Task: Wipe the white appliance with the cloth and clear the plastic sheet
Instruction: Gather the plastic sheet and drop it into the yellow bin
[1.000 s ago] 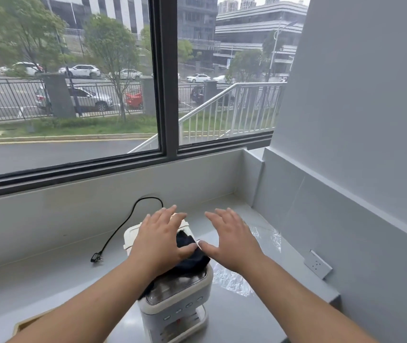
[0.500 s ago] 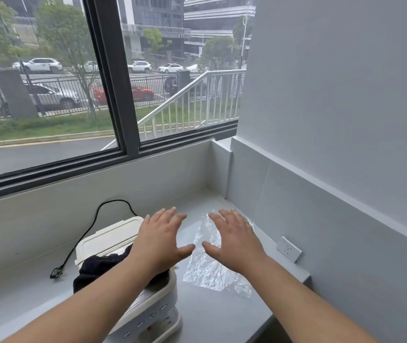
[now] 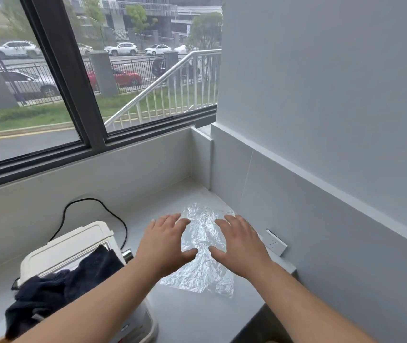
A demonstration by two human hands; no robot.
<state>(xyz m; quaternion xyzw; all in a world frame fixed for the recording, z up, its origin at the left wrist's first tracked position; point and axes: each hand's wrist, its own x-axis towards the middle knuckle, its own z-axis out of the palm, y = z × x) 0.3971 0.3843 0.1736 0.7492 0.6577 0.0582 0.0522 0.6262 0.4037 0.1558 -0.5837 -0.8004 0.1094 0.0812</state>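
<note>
A crumpled clear plastic sheet (image 3: 203,246) lies flat on the grey counter (image 3: 192,315) near the right wall. My left hand (image 3: 164,243) hovers over its left edge with fingers spread. My right hand (image 3: 239,243) hovers over its right side, also spread, and holds nothing. The white appliance (image 3: 73,246) stands at the lower left, under my left forearm. A dark cloth (image 3: 61,283) is draped over its top.
A black power cord (image 3: 91,201) loops behind the appliance along the low back wall. A white wall socket (image 3: 275,242) sits on the right wall just beside the sheet. The counter's front edge drops off at the lower right. A large window runs above.
Both hands have moved right, off the appliance and cloth, to above the plastic sheet. The view has swung right, so the appliance now sits at the lower left.
</note>
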